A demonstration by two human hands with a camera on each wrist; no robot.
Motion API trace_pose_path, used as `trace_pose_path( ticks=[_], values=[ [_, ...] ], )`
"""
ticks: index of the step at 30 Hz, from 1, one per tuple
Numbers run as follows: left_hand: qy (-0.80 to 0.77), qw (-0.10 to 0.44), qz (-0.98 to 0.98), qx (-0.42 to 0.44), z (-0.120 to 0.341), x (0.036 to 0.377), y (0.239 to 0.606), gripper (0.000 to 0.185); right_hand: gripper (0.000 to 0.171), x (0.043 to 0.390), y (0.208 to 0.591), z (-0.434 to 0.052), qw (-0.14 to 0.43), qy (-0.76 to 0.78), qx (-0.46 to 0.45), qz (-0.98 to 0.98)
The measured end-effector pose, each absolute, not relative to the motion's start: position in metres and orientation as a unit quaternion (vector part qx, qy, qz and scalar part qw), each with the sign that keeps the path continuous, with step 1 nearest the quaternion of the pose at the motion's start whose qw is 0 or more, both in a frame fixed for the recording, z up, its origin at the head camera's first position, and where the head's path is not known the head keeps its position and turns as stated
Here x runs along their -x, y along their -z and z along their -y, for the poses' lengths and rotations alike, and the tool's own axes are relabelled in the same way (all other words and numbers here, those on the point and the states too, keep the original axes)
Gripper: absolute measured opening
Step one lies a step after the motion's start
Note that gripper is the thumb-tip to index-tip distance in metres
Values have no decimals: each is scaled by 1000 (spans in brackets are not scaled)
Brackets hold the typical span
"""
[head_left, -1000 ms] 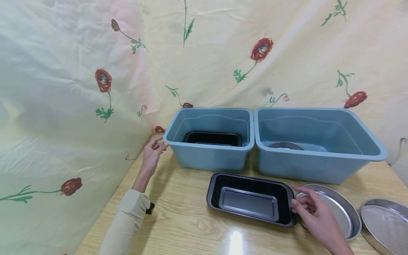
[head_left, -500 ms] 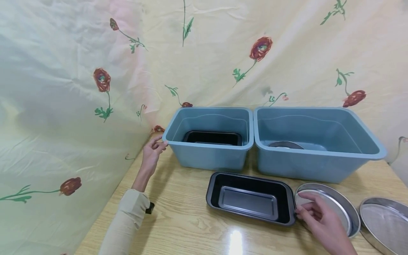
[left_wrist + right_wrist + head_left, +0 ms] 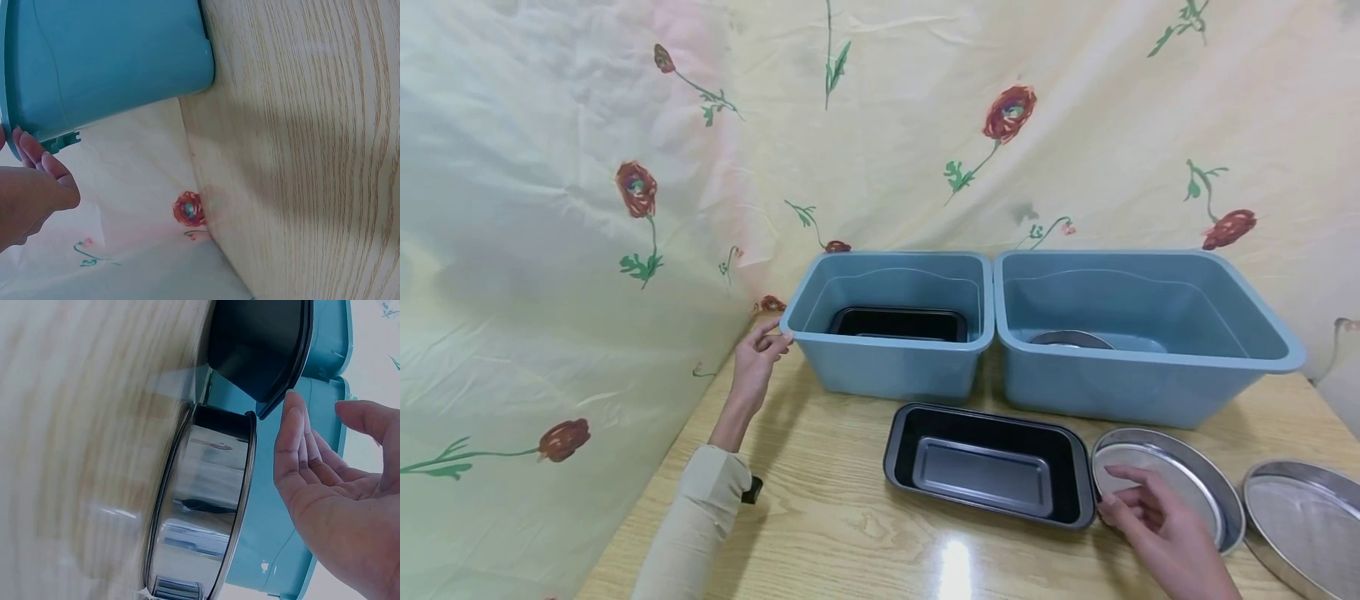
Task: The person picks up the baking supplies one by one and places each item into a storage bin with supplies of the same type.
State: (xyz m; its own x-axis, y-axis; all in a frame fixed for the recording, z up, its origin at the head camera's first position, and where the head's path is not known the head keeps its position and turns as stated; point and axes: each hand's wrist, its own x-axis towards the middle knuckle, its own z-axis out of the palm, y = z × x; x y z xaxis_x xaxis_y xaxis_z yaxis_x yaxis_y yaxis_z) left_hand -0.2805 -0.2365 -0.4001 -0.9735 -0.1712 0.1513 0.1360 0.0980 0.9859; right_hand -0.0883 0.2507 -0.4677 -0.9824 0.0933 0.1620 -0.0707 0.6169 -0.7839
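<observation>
Head view: a flower-printed cloth [image 3: 880, 150] backs a wood-grain table [image 3: 827, 500]. At the far side stand two blue bins side by side: right bin [image 3: 1105, 387], the larger, and left bin [image 3: 895, 371]. Near side, in front of the bins, mid-table: black loaf pan [image 3: 985, 477], upright, long side running left to right. At right, two round metal pans: one at the right edge [image 3: 1311, 525], one [image 3: 1180, 467] just right of the loaf pan. A second black pan [image 3: 898, 323] lies inside the left bin; part of a round metal piece [image 3: 1070, 339] shows in the right bin. Right hand [image 3: 1165, 525]: above the nearer round pan, thumb and fingers apart, fingertips by the loaf pan's right end; contact there cannot be told. Left hand [image 3: 754, 360]: pinches the left bin's rim at its near left corner.
</observation>
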Motion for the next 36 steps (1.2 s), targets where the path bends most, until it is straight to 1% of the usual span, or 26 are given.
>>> trace_pose_path(
  ticks=[4,12,14,21,25,28,36],
  values=[
    [672,115,731,-11,237,280,401,42,37,87,469,-251,81,-440,15,894],
    [672,119,731,-11,238,279,401,41,35,86,475,-250,86,-446,-4,891],
    [671,118,732,-12,239,279,401,42,35,86,475,-250,72,-443,1,894],
    [673,120,730,-12,238,280,401,43,42,90,469,-250,-16,-415,37,909],
    [674,118,729,-15,238,280,401,44,45,94,466,-250,-57,-403,51,912],
    [676,116,727,-16,238,281,401,45,46,94,465,-249,-66,-401,53,912],
    [682,112,723,-16,237,281,399,45,47,94,465,-246,-65,-375,48,923]
  ],
)
